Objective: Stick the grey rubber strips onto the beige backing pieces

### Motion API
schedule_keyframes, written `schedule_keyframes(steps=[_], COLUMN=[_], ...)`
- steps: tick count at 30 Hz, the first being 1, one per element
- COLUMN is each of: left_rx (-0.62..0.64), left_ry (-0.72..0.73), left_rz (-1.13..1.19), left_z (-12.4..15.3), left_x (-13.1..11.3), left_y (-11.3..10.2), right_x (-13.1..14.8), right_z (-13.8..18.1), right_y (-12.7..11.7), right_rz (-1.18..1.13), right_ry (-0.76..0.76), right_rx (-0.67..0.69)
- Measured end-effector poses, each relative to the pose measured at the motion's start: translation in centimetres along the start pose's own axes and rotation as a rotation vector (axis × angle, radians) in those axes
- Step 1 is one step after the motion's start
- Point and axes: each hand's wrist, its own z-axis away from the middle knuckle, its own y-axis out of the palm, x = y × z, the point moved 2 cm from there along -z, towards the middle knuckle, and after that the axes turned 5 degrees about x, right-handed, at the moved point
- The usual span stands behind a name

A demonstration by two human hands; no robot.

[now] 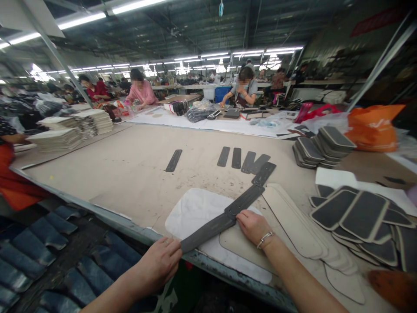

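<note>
A long dark grey strip point(208, 231) slants up from the table's front edge. My left hand point(161, 261) is closed on its near end, just over the edge. At its far end, where it meets a second dark strip point(246, 201), my right hand point(253, 226) pinches the border; which layer lies between the fingertips is partly hidden. That second strip overlaps a shorter dark piece point(264, 173) beyond it. Under the strips lies a white rounded sheet point(187, 211). Farther back are several small dark rectangles point(236, 158) and a lone one point(173, 161).
Fanned beige panels point(293, 221) lie right of my right hand, beside a pile of dark panels with pale borders point(363, 215). Stacked panels point(322, 148) and an orange bag point(371, 126) stand behind. Pale stacks point(58, 139) sit far left. Other people work across the table.
</note>
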Motion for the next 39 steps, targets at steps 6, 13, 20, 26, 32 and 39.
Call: schedule_keyframes(steps=[6,13,20,26,32,39], left_rx=[-0.024,0.019,0.048,0.017,-0.049,0.005], left_ry=[-0.002,-0.013,-0.001,0.005,-0.012,0.016], left_rz=[0.001,0.012,0.033,0.077,0.106,0.095], left_z=[0.1,0.2,0.0,0.0,0.2,0.2], left_x=[0.1,0.2,0.2,0.3,0.5,0.4], left_y=[0.0,-0.4,-0.1,-0.4,-1.4,-0.6], right_x=[0.1,-0.1,0.0,-0.3,-0.7,-0.6], right_z=[-0.2,-0.4,-0.8,-1.1,-1.2,-1.2], right_y=[-0.4,0.1,0.4,0.4,0.5,0.9], right_rz=[0.003,0.058,0.099,0.077,0.053,-0.036], right_ry=[-0.038,-0.074,-0.071,-0.059,-0.048,0.033], right_rx=[0.010,0.035,0.068,0.076,0.103,0.120])
